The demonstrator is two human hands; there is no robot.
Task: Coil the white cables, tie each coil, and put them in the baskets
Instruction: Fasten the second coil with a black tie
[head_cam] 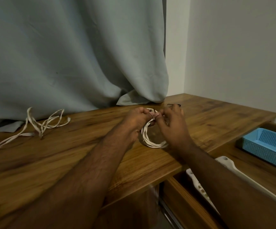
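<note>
A coiled white cable (150,141) lies on the wooden table (68,154) between my two hands. My left hand (136,120) grips the coil's far left side with curled fingers. My right hand (171,123) pinches something thin and dark at the top of the coil; what it is stays too small to tell. A second white cable (39,124) lies loose and tangled at the table's far left. A blue mesh basket (266,144) sits lower down at the right. A white basket (229,164) is partly hidden under my right forearm.
A grey-green curtain (76,60) hangs behind the table and its hem rests on the tabletop. A small dark loop (173,105) lies just beyond my right hand. The baskets sit in an open wooden drawer (175,192) at the right. A white wall stands behind.
</note>
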